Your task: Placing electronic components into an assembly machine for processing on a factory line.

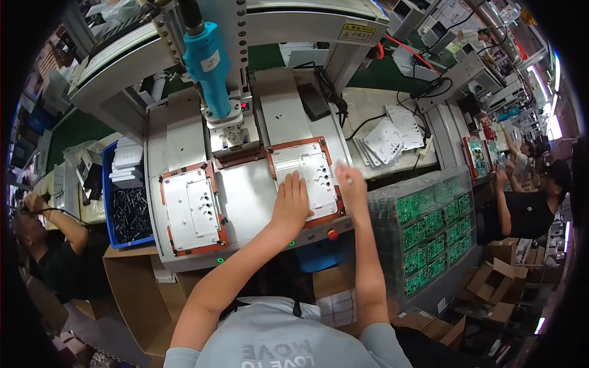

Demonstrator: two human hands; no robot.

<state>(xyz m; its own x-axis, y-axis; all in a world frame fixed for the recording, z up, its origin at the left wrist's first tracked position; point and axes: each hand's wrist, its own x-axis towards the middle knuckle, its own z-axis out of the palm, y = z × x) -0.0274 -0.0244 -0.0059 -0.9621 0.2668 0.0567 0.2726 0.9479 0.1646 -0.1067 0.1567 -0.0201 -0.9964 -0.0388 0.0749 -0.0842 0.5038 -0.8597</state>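
My left hand (291, 205) lies flat, fingers stretched, on a white plastic panel (319, 184) that sits in the right-hand reddish-brown fixture frame (341, 208). Just off the panel's right edge is my right hand (351, 187), slightly blurred, its fingers curled in; whatever they may hold is hidden. A second white panel (184, 211) rests in the left-hand fixture frame (173, 243), with neither hand on it. Between and behind the two fixtures, a teal electric screwdriver (208, 67) hangs upright on the machine, above its metal head.
A blue bin (109, 205) at left holds small black parts and stacked white pieces. At right stand clear trays of green circuit boards (429, 227); behind them lie more white panels (386, 140). A red button (332, 235) sits on the machine's front edge. Co-workers sit on both sides.
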